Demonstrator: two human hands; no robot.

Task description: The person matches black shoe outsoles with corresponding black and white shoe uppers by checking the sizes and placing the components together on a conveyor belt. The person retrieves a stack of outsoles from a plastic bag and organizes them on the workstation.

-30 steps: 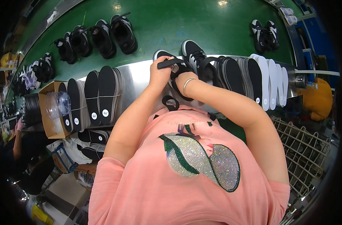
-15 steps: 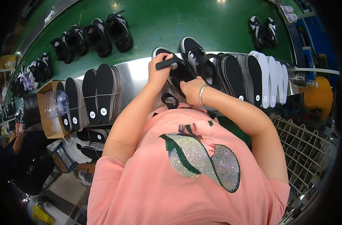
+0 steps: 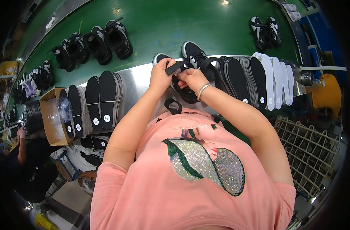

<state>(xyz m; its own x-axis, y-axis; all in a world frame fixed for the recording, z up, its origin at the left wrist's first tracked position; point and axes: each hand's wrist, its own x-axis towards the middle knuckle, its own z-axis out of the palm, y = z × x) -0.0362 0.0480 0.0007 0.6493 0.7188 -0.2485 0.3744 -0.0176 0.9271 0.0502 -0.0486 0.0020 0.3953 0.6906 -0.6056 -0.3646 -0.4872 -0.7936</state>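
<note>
A black sneaker with a silver toe [image 3: 159,58] stands in front of me on the metal edge strip, its collar partly hidden by my hands. My left hand [image 3: 160,75] is closed on its black strap [image 3: 176,68], which sticks out to the right between the fingers. My right hand [image 3: 194,80] pinches at a small clear plastic piece [image 3: 177,72] by the strap, just above the shoe opening. Touching on the right is a second black sneaker [image 3: 193,53], its strap lifted. A loop of black strap [image 3: 173,106] lies close to my shirt.
Bundled black insoles [image 3: 107,96] stand at left, beside a cardboard box [image 3: 54,132] holding clear plastic. More black insoles [image 3: 236,78] and white insoles [image 3: 265,80] line the right. Sneakers [image 3: 118,40] rest on the green belt [image 3: 175,23]. A wire rack [image 3: 307,153] is at lower right.
My right hand has moved up from the shoe's heel to the strap, meeting my left hand at the clear piece. The strap has turned slightly.
</note>
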